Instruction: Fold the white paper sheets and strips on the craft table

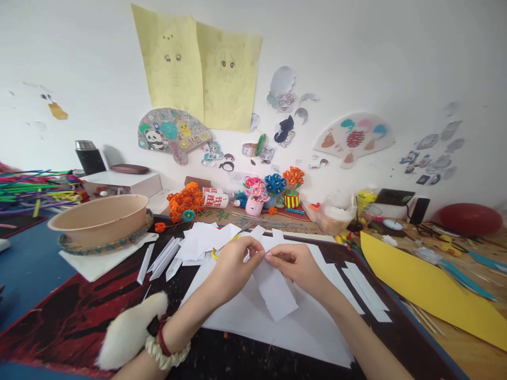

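Both hands meet above the middle of the table. My left hand (238, 262) pinches the upper edge of a white paper piece (276, 292) between thumb and fingertips. My right hand (298, 265) pinches the same edge just beside it, the two thumbs nearly touching. The paper slants downward below my fingers, over a large white sheet (245, 318). Behind my left hand lie a pile of white paper pieces (200, 240) and a yellow-handled tool (215, 254), mostly hidden. Narrow folded paper strips (165, 257) rest to the left, and flat white strips (366, 287) to the right.
A beige basin (99, 219) stands at the left. Small pots of craft flowers (255, 198), a bottle (216, 198) and an orange flower bunch (188, 203) line the back near the wall. Yellow card (431, 287) lies at the right. A white fluffy thing (130, 335) sits by my left wrist.
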The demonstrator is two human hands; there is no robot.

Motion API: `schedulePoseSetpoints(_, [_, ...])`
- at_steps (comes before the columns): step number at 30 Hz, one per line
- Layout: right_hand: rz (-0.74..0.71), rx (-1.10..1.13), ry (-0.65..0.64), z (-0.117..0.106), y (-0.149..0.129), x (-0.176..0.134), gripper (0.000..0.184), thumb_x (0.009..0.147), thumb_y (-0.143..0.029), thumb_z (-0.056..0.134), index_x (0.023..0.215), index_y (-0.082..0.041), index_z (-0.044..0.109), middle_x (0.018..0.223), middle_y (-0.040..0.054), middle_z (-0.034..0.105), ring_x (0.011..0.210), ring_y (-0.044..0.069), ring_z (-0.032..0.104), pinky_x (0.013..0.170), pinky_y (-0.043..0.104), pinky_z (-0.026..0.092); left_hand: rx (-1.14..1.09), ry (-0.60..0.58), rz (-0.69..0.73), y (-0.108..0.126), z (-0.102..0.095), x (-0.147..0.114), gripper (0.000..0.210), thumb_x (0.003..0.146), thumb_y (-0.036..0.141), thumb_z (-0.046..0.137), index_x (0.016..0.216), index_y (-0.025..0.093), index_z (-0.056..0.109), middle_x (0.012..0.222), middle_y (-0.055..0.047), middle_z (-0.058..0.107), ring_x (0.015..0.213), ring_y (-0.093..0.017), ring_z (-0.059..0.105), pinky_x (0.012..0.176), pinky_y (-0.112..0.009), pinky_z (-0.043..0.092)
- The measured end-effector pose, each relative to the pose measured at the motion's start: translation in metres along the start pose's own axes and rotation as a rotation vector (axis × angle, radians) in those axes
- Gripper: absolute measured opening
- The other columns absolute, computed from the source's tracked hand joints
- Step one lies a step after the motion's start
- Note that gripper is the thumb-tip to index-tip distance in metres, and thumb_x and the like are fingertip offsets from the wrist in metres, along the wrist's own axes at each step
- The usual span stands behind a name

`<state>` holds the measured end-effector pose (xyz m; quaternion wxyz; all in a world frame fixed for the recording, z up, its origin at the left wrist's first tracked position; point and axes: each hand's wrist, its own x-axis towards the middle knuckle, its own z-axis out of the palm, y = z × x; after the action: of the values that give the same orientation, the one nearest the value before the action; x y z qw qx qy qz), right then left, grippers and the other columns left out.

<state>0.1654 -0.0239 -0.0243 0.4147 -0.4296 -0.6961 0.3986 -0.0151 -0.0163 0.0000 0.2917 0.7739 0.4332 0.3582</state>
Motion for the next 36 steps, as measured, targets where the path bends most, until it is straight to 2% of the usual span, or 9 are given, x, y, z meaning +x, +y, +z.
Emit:
schedulePoseSetpoints(6, [0.052, 0.051, -0.076, -0.0025, 0.0025, -0.0004, 0.032, 0.080, -0.048, 0.065, 0.082, -0.016, 0.068, 0.047, -0.0057, 0.049, 0.037, 0.008, 0.045, 0.041, 0.023, 0.030, 0.007, 0.005, -0.002, -0.0013, 0.0001, 0.0007, 0.015, 0.082, 0.026, 0.051, 0.077, 0.018, 0.063, 0.073, -0.002, 0.062, 0.067, -0.016, 0.053, 0.058, -0.026, 0.037])
schedulePoseSetpoints(14, [0.065, 0.044, -0.056, 0.0002, 0.0011, -0.0009, 0.035, 0.080, -0.050, 0.064, 0.082, -0.016, 0.070, 0.045, -0.0046, 0.051, 0.034, 0.008, 0.044, 0.036, 0.021, 0.028, 0.040, 0.001, -0.007, 0.0002, -0.0005, 0.0005, 0.014, 0.080, 0.025, 0.051, 0.076, 0.018, 0.063, 0.075, -0.002, 0.063, 0.070, -0.017, 0.054, 0.059, -0.026, 0.037])
schedulePoseSetpoints(19, [0.028, 0.046, -0.046, 0.0006, -0.0005, -0.0004, 0.031, 0.080, -0.046, 0.065, 0.078, -0.016, 0.070, 0.051, -0.0040, 0.052, 0.038, 0.007, 0.046, 0.041, 0.022, 0.034, 0.049, -0.002, -0.007, 0.0004, -0.0006, -0.0002, 0.013, 0.080, 0.023, 0.051, 0.077, 0.018, 0.063, 0.076, -0.002, 0.063, 0.071, -0.017, 0.054, 0.061, -0.027, 0.037])
schedulePoseSetpoints(24, [0.025, 0.046, -0.013, 0.0003, 0.0008, 0.0002, 0.032, 0.080, -0.047, 0.064, 0.076, -0.016, 0.070, 0.052, -0.0040, 0.051, 0.038, 0.006, 0.039, 0.037, 0.021, 0.031, 0.056, -0.003, 0.006, -0.0004, -0.0001, -0.0005, 0.013, 0.081, 0.024, 0.051, 0.078, 0.018, 0.063, 0.077, -0.002, 0.063, 0.070, -0.017, 0.054, 0.061, -0.027, 0.037])
schedulePoseSetpoints(36, [0.016, 0.070, 0.075, 0.0023, -0.0025, -0.0016, 0.034, 0.077, -0.050, 0.067, 0.073, -0.017, 0.071, 0.053, -0.0021, 0.054, 0.039, 0.007, 0.039, 0.038, 0.022, 0.030, 0.035, 0.011, 0.019, 0.0026, -0.0018, -0.0006, 0.015, 0.081, 0.026, 0.052, 0.075, 0.018, 0.063, 0.072, -0.002, 0.062, 0.068, -0.017, 0.054, 0.057, -0.026, 0.037])
